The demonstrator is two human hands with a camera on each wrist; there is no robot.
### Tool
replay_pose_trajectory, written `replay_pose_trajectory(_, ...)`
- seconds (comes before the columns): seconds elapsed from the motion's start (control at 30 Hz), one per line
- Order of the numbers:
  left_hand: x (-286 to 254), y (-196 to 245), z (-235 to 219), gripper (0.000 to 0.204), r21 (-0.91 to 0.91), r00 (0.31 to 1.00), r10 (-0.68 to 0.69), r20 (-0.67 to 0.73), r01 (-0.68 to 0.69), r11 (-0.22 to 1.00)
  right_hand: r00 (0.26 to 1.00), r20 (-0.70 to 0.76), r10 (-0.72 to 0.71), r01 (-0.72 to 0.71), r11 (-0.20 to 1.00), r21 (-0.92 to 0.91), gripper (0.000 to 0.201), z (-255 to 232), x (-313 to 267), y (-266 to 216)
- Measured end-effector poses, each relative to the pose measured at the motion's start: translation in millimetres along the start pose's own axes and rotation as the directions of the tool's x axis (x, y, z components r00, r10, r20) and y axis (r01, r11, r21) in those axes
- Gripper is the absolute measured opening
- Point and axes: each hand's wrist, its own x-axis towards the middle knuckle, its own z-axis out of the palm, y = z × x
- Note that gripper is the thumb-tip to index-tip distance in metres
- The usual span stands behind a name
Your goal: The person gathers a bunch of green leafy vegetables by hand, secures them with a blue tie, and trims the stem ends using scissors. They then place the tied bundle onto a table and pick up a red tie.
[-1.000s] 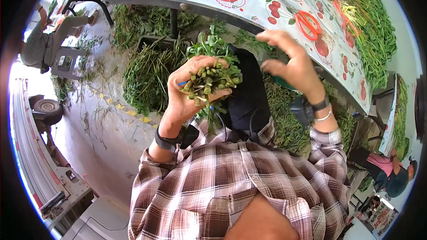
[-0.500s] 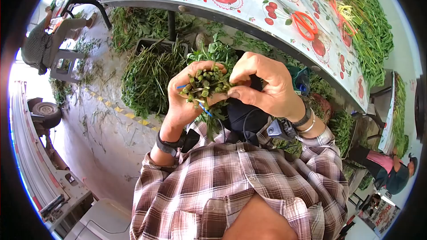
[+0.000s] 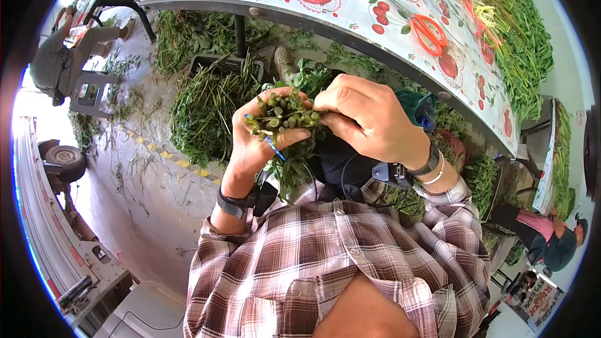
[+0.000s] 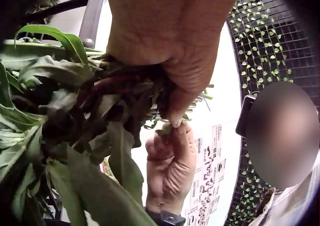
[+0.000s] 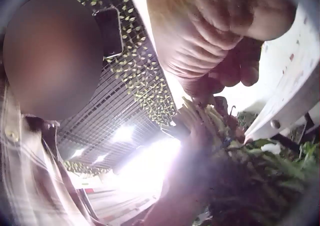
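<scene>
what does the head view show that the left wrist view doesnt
Only the head view shows the table with red scissors, a blue band on the bunch, and greens on the floor. Only the left wrist view shows a mesh ceiling. Both show the left hand gripping the bunch of greens and the right hand at its stem ends.

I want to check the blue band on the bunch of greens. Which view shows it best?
The head view: the blue band hangs below the bunch in the left hand. The wrist views show leaves and stems, no band.
</scene>
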Motion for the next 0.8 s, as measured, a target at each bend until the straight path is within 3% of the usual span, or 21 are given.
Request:
replay_pose_trajectory(0.13, 1.1, -1.9, -0.6, 0.051, -0.055, 1.000, -0.016, -0.008, 0.015, 0.998, 0.999, -0.020, -0.038, 0.035, 0.993, -0.117, 0.023, 1.2, 3.4, -3.2)
replay_pose_trajectory(0.3, 4.7, 3.7, -3.2, 0.052, -0.095, 0.997, -0.076, 0.015, 0.077, 0.993, 0.962, -0.200, -0.188, 0.146, 0.967, -0.211, 0.014, -7.7, 12.8, -4.4)
replay_pose_trajectory(0.33, 4.4, 4.5, -3.6, 0.052, -0.085, 0.993, -0.119, 0.016, 0.120, 0.989, 0.944, -0.299, -0.139, 0.081, 0.977, -0.197, 0.007, -13.6, 15.8, -9.8)
replay_pose_trajectory(0.4, 3.9, -1.2, -4.7, 0.049, -0.089, 0.995, -0.100, 0.011, 0.101, 0.991, 0.873, -0.472, 0.124, -0.105, 0.992, 0.066, 0.005, -27.2, 15.7, -19.2)
replay_pose_trajectory(0.47, 2.8, -8.5, -13.0, 0.049, -0.183, 0.993, -0.094, 0.067, 0.105, 0.978, 0.815, -0.507, 0.280, -0.114, 0.936, 0.334, 0.009, -33.8, 18.7, -12.0)
replay_pose_trajectory(0.53, 3.9, -8.2, -18.1, 0.052, -0.207, 0.996, -0.078, -0.053, 0.065, 0.976, 0.855, -0.419, 0.305, -0.166, 0.927, 0.336, 0.012, -36.7, 9.4, 5.3)
replay_pose_trajectory(0.6, 10.9, -12.7, -31.0, 0.050, -0.221, 0.999, -0.007, -0.047, -0.003, 0.975, 0.960, -0.087, 0.266, -0.268, 0.963, -0.018, 0.019, -29.7, 5.3, 20.9)
replay_pose_trajectory(0.63, 11.5, -14.1, -31.2, 0.049, -0.273, 0.995, 0.036, -0.092, -0.060, 0.960, 0.971, -0.021, 0.238, -0.239, 0.963, -0.122, 0.029, -24.7, 5.3, 23.6)
replay_pose_trajectory(0.73, 13.3, -8.1, -37.9, 0.057, -0.255, 0.982, 0.060, -0.180, -0.105, 0.961, 0.973, 0.041, 0.229, -0.226, 0.972, -0.065, 0.063, -11.5, 1.5, 27.3)
replay_pose_trajectory(0.8, 13.7, -5.6, -39.5, 0.059, -0.261, 0.979, 0.070, -0.192, -0.120, 0.958, 0.982, 0.077, 0.173, -0.166, 0.981, -0.096, 0.071, -2.7, 5.7, 25.8)
